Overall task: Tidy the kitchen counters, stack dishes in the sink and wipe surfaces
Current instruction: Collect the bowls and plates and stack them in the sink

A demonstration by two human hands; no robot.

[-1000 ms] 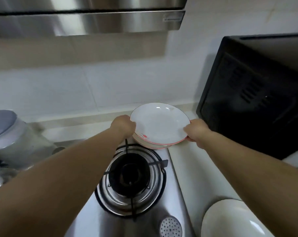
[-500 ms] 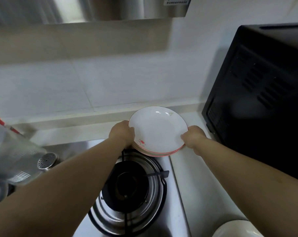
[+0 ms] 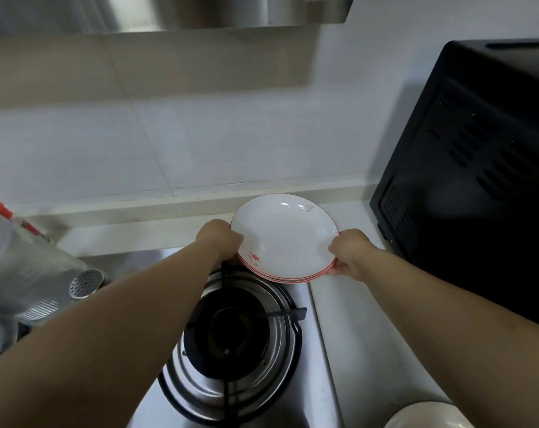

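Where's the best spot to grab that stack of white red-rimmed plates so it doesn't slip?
By the rim, on two opposite sides, as the left hand and right hand grip the stack of white red-rimmed plates now. The plates are shallow and round, so thumbs go over the top rim and fingers likely go under the bottom plate.

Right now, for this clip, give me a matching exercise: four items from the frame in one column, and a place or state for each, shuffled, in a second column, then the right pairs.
Things:
1. stack of white red-rimmed plates
2. black countertop oven
3. round steel gas burner
4. small perforated steel shaker lid

Places or states:
A. left of the left forearm, beside a ribbed metal container
B. held at both edges by the left hand and right hand
C. against the right side of the counter
D. unlit, below the plates, between the two forearms

Pairs: 1-B, 2-C, 3-D, 4-A
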